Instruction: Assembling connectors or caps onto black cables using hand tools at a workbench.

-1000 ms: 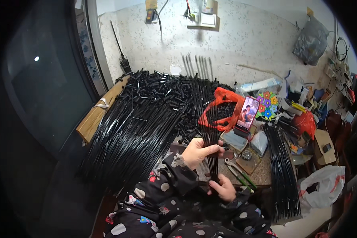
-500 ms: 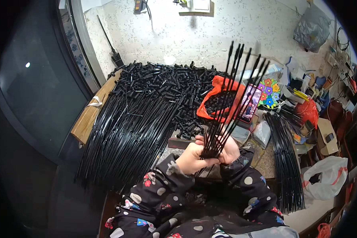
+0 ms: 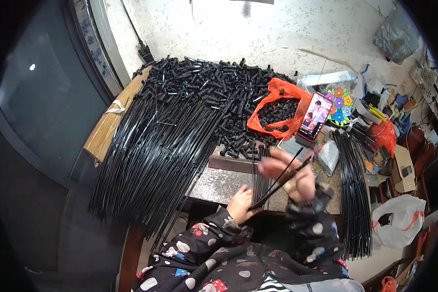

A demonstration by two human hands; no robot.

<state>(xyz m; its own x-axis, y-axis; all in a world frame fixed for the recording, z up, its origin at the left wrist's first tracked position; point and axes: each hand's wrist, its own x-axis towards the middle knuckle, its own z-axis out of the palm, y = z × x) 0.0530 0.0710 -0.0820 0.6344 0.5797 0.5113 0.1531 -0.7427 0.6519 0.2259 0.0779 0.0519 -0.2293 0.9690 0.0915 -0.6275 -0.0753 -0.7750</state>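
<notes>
By the table's front edge, my left hand (image 3: 239, 204) is closed around the lower ends of several thin black rods (image 3: 277, 186). Some of these rods slant up to the right, across the front of my right palm. Others point away over the table, beside a low brown bar (image 3: 232, 164). My right hand (image 3: 294, 175) is raised next to the slanting rods, blurred by motion, its fingers stretched out and apart from the thumb. A wide spread of similar long black rods (image 3: 151, 160) lies on the left, its near ends hanging over the edge.
Behind the rods is a heap of short black tubular parts (image 3: 199, 85). A red bag (image 3: 283, 87) holds small black rings. To its right stand a phone (image 3: 316, 117) and a flowered piece (image 3: 339, 104). More black rods (image 3: 353, 194) hang at right, near a white bag (image 3: 399, 221).
The rods, bunched upright between both hands before, now spread in two directions. My left hand moved slightly lower; my right hand came away to the right, opening. The view tilted down.
</notes>
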